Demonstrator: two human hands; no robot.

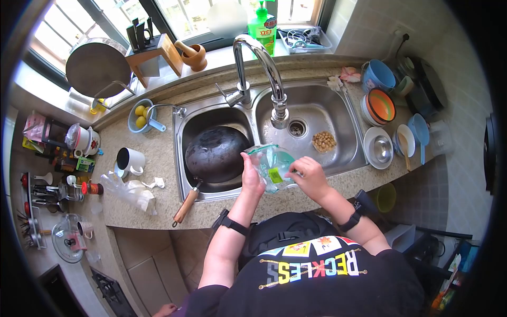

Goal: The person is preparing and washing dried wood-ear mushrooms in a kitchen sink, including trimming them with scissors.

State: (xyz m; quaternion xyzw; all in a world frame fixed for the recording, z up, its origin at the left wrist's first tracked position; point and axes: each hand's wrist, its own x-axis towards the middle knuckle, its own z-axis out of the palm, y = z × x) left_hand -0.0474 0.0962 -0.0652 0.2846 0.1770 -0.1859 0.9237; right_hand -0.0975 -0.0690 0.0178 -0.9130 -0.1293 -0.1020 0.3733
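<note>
A clear plastic bag [264, 161] with green print and a yellow-green label is held over the front of the sink. My left hand [252, 178] grips its left side, thumb up along the edge. At the bag's right edge, the fingers of my right hand [311, 180] are pinched together on the plastic. An upturned dark wok [217, 154] with a wooden handle lies in the left basin, left of my left hand. Beyond my right hand, a cluster of small tan pieces [324, 141], perhaps nuts or beans, sits in the right basin [340, 113] near the drain.
A chrome faucet [264, 58] arches over the right basin. On the left counter are a white mug [132, 160], crumpled plastic [129, 190] and a blue strainer [138, 127] with yellow fruit. Bowls [380, 105] crowd the right counter. Another person's hand [166, 310] shows at lower left.
</note>
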